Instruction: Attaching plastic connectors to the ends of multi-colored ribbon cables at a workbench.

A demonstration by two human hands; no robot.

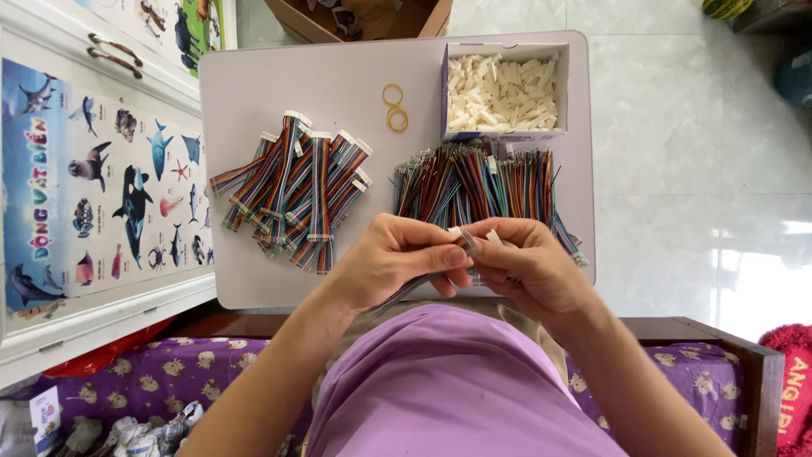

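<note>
Centrally, both hands meet over bench (254, 93) near edge; left hand (393, 258) pinches rainbow ribbon cable (406, 292); right hand (529, 267) grips its white connector (457, 232); loose wires (482, 182) just beyond; connector box (505, 89) at far right corner.

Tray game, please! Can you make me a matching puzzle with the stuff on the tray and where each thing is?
Things:
1. rubber bands
2. white box
3. finished cables
4. loose wires

Places:
A. left part of the tray, piled up
B. top right corner of the tray
C. just left of the box
D. just below the box, above the hands

Pairs: 1-C, 2-B, 3-A, 4-D
</note>
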